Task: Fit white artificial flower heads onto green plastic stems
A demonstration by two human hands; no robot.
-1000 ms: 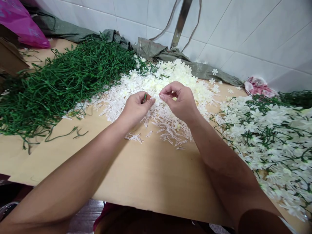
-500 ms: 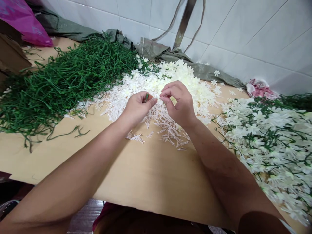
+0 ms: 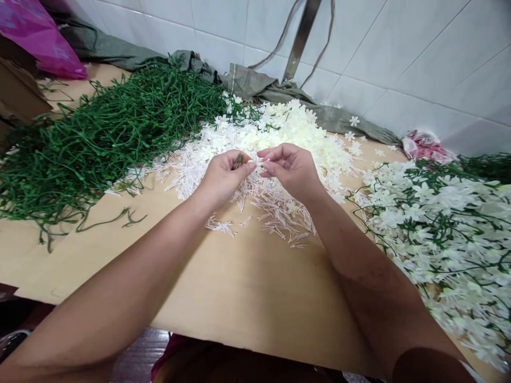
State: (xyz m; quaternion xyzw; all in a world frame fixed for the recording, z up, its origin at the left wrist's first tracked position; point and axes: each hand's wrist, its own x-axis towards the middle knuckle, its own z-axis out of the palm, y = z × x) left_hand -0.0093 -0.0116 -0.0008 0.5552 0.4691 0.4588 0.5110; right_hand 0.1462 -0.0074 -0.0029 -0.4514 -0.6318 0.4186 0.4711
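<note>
Over the middle of the table, my left hand (image 3: 227, 173) is closed on a green plastic stem (image 3: 240, 158), a bit of which shows between thumb and fingers. Close against it, my right hand (image 3: 293, 169) pinches a small white flower piece (image 3: 258, 161) between thumb and forefinger, at the left fingertips. How the piece and the stem meet is too small to make out. Beneath and behind both hands lie a heap of white artificial blossoms (image 3: 295, 125) and a scatter of thin white stamen pieces (image 3: 279, 213).
To the left is a large pile of green plastic stems (image 3: 120, 122). Assembled white flowers on green stems (image 3: 447, 229) cover the right side. Grey-green cloth (image 3: 335, 117) runs along the tiled wall (image 3: 379, 64). A pink bag (image 3: 56, 42) and a cardboard box (image 3: 19, 90) are at far left.
My right hand has come down slightly and its fingers have drawn together at the left fingertips. The left hand has hardly moved.
</note>
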